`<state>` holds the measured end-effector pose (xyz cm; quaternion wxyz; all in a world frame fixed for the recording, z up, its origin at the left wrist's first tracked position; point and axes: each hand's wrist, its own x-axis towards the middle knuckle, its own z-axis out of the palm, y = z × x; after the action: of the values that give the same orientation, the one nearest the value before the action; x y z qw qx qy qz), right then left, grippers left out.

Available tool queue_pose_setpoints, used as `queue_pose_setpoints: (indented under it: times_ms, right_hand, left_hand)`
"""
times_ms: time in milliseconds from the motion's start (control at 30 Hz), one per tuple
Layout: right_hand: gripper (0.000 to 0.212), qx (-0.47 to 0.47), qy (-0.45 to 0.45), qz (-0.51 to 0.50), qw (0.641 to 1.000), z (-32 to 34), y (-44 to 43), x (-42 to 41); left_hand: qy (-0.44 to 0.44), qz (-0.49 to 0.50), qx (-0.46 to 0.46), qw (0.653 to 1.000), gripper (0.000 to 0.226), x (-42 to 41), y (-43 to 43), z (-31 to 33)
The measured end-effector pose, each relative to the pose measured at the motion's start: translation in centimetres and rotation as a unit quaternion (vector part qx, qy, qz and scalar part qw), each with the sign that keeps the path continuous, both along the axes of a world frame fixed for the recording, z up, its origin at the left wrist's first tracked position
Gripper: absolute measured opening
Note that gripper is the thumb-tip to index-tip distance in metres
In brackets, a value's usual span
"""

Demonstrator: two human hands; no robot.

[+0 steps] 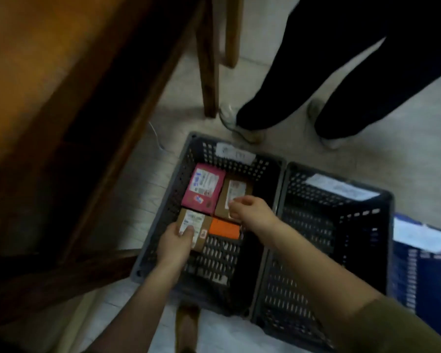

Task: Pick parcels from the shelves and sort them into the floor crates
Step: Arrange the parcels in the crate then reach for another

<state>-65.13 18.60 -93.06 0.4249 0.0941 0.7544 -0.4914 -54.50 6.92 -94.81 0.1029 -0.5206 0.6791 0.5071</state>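
A grey slotted crate [163, 220] on the floor holds several parcels: a pink box [201, 188], a brown box [232, 189] beside it, an orange packet [224, 229] and a small brown labelled parcel [195, 225]. My left hand [175, 244] grips that small brown parcel at its near end, thumb on its white label, inside the crate. Over the near corner of the brown box hovers my right hand [250, 211], fingers loosely curled, and I cannot tell whether it touches the box. A second grey crate [336, 225] stands directly to the right with no parcels visible in it.
A wooden shelf unit [61, 98] fills the left side, its legs [209, 72] beyond the crate. Another person's dark-trousered legs and shoes [242, 126] stand just past the crates. A blue crate [423, 263] with a white label sits at the right edge.
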Motion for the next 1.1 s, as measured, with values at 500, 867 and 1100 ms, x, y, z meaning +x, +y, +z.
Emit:
queue_pose_setpoints:
  times_ms: [500, 867, 1100]
  right_hand:
    - [0.008, -0.278, 0.123, 0.309, 0.901, 41.1, 1.3, 16.7]
    - [0.009, -0.406, 0.307, 0.453, 0.732, 60.9, -9.5, 34.5]
    - [0.056, -0.36, 0.724, 0.389, 0.441, 70.9, -18.3, 38.8]
  left_hand:
    - [0.291, 0.238, -0.15, 0.914, 0.044, 19.2, 8.0, 43.0]
    - [0.38, 0.373, -0.374, 0.759, 0.036, 39.1, 1.8, 61.0]
    - [0.356, 0.381, -0.454, 0.722, 0.046, 43.3, -6.2, 67.4]
